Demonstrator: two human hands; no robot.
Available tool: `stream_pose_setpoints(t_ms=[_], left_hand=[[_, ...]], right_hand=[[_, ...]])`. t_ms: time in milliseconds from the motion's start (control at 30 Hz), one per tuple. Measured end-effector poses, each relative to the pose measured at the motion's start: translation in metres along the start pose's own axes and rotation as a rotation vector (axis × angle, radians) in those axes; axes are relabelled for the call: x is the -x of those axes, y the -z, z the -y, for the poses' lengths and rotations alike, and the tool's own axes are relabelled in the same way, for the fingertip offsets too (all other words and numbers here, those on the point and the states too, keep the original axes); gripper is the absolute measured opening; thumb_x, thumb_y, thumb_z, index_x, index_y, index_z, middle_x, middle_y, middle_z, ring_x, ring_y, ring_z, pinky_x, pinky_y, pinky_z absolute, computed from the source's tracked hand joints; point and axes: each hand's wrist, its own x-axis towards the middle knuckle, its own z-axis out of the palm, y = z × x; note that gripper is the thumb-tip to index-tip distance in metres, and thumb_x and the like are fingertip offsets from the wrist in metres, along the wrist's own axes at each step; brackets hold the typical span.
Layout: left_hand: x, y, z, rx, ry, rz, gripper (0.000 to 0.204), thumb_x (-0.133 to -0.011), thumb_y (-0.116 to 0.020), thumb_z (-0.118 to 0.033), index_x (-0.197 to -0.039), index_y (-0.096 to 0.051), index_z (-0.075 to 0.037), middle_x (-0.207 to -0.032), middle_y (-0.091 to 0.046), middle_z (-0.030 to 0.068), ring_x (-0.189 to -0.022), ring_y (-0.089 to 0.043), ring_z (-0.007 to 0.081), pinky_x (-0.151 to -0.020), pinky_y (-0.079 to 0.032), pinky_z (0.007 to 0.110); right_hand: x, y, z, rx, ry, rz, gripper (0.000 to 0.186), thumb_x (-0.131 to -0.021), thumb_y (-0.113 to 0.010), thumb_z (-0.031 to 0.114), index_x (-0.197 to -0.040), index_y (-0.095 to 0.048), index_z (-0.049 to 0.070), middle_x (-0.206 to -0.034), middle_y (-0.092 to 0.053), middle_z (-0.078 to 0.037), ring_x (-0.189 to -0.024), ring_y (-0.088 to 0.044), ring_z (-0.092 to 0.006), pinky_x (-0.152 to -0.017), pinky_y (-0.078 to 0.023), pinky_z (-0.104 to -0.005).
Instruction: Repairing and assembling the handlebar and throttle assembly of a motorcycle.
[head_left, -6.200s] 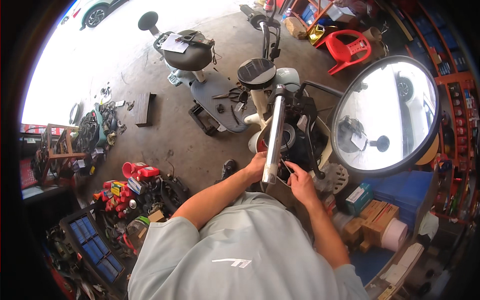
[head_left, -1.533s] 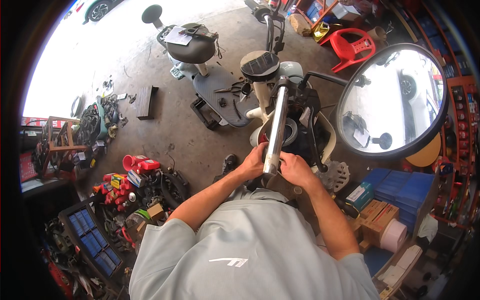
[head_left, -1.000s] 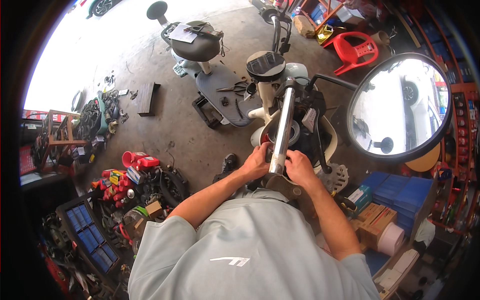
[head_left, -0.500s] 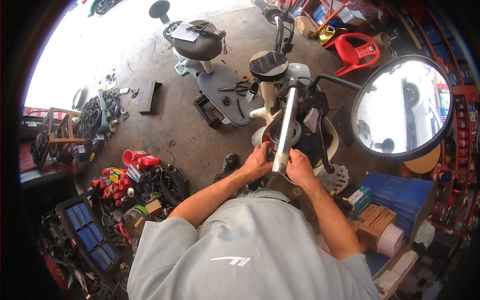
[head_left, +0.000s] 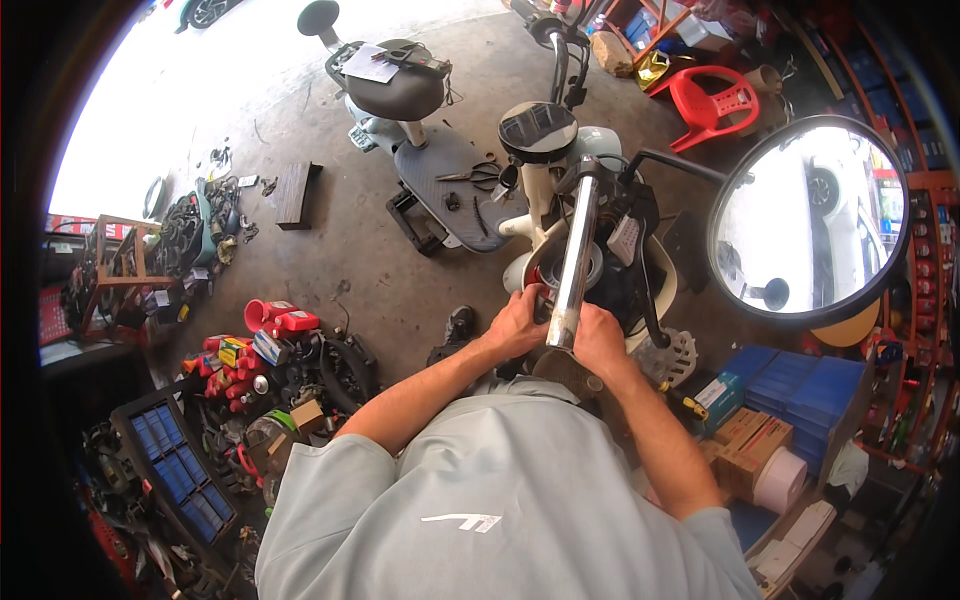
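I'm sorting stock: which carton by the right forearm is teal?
The teal carton beside the blue stack, nearest the right hand in the picture; the brown cartons sit lower and show no teal.

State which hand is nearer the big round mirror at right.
Right. The right hand shows below and left of the mirror; the left hand is farther left, across the chrome tube.

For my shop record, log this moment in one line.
left hand: left of metal bar | right hand: right of bar | grasp: unclear | scissors: on scooter footboard
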Motion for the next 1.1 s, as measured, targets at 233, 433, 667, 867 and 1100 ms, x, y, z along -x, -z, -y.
stream_pose_setpoints(t_ms=[233,433,667,867,1100], left_hand=[[-0.003,-0.007,0.012,0.006,-0.008,-0.015,0.048,-0.089,-0.073,-0.027,-0.128,-0.056,-0.006,-0.117,-0.062,0.0173,-0.105,-0.063,0.0301,-0.092,-0.052,0.04],[-0.007,-0.007,0.013,-0.01,0.041,0.118,0.048,-0.097,-0.05,-0.033,-0.137,-0.043,-0.007,-0.123,-0.055,0.0311,-0.113,-0.058,0.0487,-0.099,-0.048,0.053],[-0.005,-0.014,0.015,0.007,0.021,0.082,0.045,-0.099,-0.048,-0.034,-0.134,-0.044,-0.006,-0.121,-0.056,0.0306,-0.108,-0.059,0.0495,-0.096,-0.048,0.054],[-0.013,-0.04,0.063,-0.144,-0.029,0.026,0.036,-0.099,-0.053,-0.027,-0.126,-0.05,-0.004,-0.105,-0.061,0.0187,-0.094,-0.063,0.0332,-0.083,-0.052,0.044],[-0.012,-0.038,0.031,-0.334,-0.126,-0.151,0.017,-0.096,-0.058,-0.018,-0.106,-0.061,-0.004,-0.08,-0.063,0.0098,-0.076,-0.066,0.0267,-0.073,-0.055,0.038]], right_hand=[[0.001,0.004,0.008,0.02,0.024,-0.029,0.012,-0.092,-0.061,0.011,-0.09,-0.06,0.0,-0.086,-0.065,-0.022,-0.087,-0.064,-0.0438,-0.076,-0.05,-0.0521],[0.0,0.011,0.017,0.047,0.027,-0.04,0.013,-0.092,-0.061,0.009,-0.086,-0.059,-0.002,-0.084,-0.066,-0.024,-0.085,-0.064,-0.0464,-0.075,-0.049,-0.0539],[-0.002,0.013,0.019,0.03,0.0,-0.025,0.012,-0.09,-0.063,0.005,-0.085,-0.058,-0.004,-0.082,-0.066,-0.027,-0.083,-0.064,-0.047,-0.073,-0.049,-0.0539],[-0.002,0.012,0.019,0.043,0.04,-0.035,0.012,-0.085,-0.066,0.002,-0.088,-0.057,-0.003,-0.083,-0.064,-0.024,-0.083,-0.063,-0.046,-0.075,-0.05,-0.0534],[-0.003,0.013,0.019,0.107,0.003,-0.035,0.015,-0.085,-0.067,0.003,-0.092,-0.056,-0.003,-0.087,-0.062,-0.025,-0.085,-0.062,-0.0463,-0.075,-0.05,-0.0533]])
